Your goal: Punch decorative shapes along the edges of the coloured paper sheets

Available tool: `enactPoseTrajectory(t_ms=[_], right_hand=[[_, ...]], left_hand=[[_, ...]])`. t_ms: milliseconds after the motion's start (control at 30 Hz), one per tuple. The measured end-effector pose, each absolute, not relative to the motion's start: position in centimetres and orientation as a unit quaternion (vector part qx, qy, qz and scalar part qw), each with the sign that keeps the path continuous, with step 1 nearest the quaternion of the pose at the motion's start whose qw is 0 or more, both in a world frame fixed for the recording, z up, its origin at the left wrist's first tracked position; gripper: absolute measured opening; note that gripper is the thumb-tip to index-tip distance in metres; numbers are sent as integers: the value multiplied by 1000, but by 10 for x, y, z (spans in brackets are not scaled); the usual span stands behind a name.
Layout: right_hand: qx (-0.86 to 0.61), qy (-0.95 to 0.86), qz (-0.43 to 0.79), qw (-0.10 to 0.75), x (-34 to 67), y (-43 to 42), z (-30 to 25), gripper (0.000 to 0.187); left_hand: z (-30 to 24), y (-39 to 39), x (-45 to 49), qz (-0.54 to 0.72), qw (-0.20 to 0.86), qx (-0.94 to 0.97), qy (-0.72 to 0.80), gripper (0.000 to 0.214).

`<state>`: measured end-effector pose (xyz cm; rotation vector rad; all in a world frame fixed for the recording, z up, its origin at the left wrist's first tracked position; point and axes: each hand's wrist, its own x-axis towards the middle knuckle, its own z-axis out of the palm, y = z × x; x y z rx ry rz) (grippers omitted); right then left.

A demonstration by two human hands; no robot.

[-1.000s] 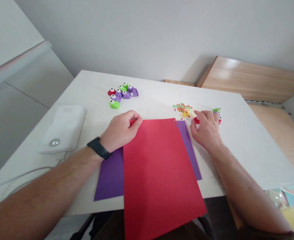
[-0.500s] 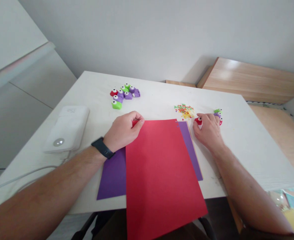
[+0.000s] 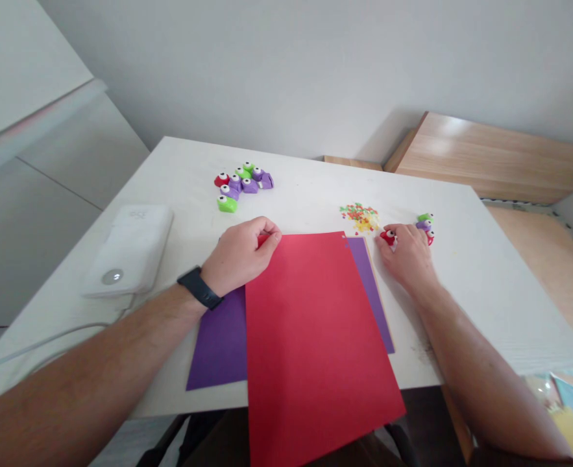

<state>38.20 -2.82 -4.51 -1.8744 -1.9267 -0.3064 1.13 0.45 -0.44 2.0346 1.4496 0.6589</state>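
My left hand (image 3: 244, 254), with a dark watch (image 3: 200, 287) at the wrist, pinches the top left corner of a red sheet of paper (image 3: 315, 324). Small punched holes show at that sheet's top right corner, and its lower end hangs past the table's near edge. Beneath it lies a purple sheet (image 3: 218, 347), seen on both sides. My right hand (image 3: 407, 256) is closed around a small red craft punch (image 3: 388, 237) with an eye-like white button, resting on the table right of the paper. The palm hides part of this punch.
Green, orange and yellow paper bits (image 3: 361, 217) lie scattered behind the sheets. Several punches (image 3: 236, 185) cluster at the back left, and a few more (image 3: 425, 225) stand beyond my right hand. A white power bank (image 3: 130, 250) with a cable lies at left on the white table (image 3: 296, 188).
My right hand has shifted slightly around the red craft punch, so a little more of the punch shows. My left hand and the sheets stay nearly where they were.
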Motion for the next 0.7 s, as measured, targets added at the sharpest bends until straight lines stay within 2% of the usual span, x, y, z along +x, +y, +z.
enactPoseTrajectory(t_ms=[367,700], right_hand=[[-623,-722,-17,299,364,-32,-32,23],[-581,-761,25,289,352,-36,-28,27]], left_hand=[[-6,5,11,244,272,758,540,27],[-5,5,12,248,274,758,537,26]])
